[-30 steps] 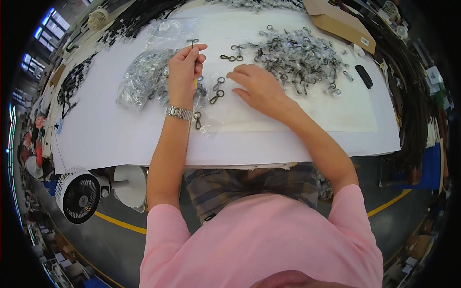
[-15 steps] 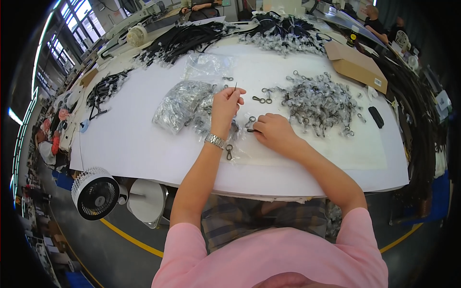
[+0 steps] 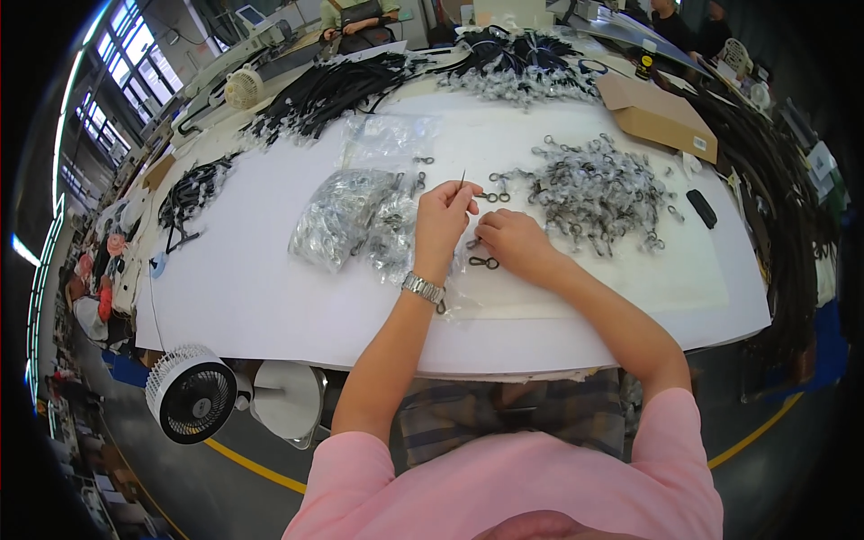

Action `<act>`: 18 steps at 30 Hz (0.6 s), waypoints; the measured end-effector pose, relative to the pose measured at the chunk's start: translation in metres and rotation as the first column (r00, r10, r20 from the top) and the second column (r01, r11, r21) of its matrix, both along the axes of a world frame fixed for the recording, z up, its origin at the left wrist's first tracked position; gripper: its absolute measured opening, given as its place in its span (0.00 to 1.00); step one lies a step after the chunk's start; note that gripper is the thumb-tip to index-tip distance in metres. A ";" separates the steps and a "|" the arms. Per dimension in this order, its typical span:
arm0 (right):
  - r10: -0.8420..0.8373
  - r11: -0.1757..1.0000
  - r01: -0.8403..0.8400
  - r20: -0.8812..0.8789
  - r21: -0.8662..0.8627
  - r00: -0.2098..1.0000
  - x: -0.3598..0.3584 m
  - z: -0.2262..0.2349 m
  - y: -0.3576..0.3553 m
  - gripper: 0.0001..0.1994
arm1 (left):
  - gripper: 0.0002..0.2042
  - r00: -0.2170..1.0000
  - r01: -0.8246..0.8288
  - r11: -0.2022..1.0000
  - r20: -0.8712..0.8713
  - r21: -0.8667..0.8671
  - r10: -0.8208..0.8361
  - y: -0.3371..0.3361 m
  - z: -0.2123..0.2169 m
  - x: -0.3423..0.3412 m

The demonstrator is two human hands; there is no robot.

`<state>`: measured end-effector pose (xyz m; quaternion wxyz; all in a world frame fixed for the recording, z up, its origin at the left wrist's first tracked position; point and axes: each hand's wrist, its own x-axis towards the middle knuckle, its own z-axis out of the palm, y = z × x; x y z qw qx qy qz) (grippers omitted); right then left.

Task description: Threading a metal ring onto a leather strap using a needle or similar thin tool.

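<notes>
My left hand (image 3: pixel 443 216), with a metal watch on its wrist, is closed around a thin, dark, pointed tool (image 3: pixel 463 178) whose tip sticks up past the fingers. Close beside it, my right hand (image 3: pixel 515 241) rests low over the table, fingertips pinched at a small dark metal swivel hook (image 3: pixel 473 242), mostly hidden by the fingers. Another swivel hook (image 3: pixel 483 263) lies just below those fingertips. Beyond the hands are more loose hooks (image 3: pixel 497 197). To the left of my left hand sits a clear plastic bag (image 3: pixel 333 216) of wrapped hardware.
A large pile of plastic-wrapped hooks (image 3: pixel 598 193) covers the right side of the white table (image 3: pixel 234 297). Bundles of black straps (image 3: pixel 337 88) lie at the back. A cardboard box (image 3: pixel 657 117), a black oblong object (image 3: pixel 701 209) and a fan (image 3: pixel 192 393) stand around. A co-worker (image 3: pixel 360 18) is beyond the table.
My left hand has moved right and slightly nearer, close to my right hand. A swivel hook now shows lying below my right fingertips. The whole view has shifted slightly.
</notes>
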<state>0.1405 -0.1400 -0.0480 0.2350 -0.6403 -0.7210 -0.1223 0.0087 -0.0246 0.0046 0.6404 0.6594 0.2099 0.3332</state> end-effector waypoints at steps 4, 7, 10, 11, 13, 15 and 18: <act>-0.070 0.997 0.071 0.048 -0.004 0.996 0.000 -0.002 -0.003 0.10 | 0.10 0.999 -0.013 1.000 -0.034 0.015 0.014 -0.004 0.000 0.002; -0.109 0.992 0.115 -0.118 0.043 0.987 0.004 0.006 -0.005 0.09 | 0.10 0.998 -0.029 0.995 -0.058 0.091 0.034 0.007 0.002 0.000; -0.145 0.985 0.173 -0.433 0.027 0.890 0.012 0.013 -0.011 0.08 | 0.11 0.988 -0.029 0.891 -0.121 0.453 0.094 0.014 -0.002 0.005; -0.170 0.982 0.186 -0.588 -0.035 0.790 0.015 0.015 -0.013 0.07 | 0.13 0.977 0.011 0.849 -0.187 0.528 0.104 0.013 -0.004 0.003; -0.116 0.992 0.125 -0.668 -0.034 0.735 0.021 0.014 -0.017 0.07 | 0.12 0.977 0.063 0.854 -0.206 0.516 0.052 0.001 0.002 0.002; -0.050 0.998 0.052 -0.740 -0.020 0.670 0.021 0.016 -0.022 0.07 | 0.11 0.991 0.115 0.839 -0.124 0.532 -0.057 -0.001 -0.005 0.004; -0.015 1.000 -0.003 -0.815 -0.020 0.580 0.016 0.016 -0.024 0.06 | 0.11 0.980 0.102 0.837 -0.201 0.538 0.010 -0.008 -0.007 0.001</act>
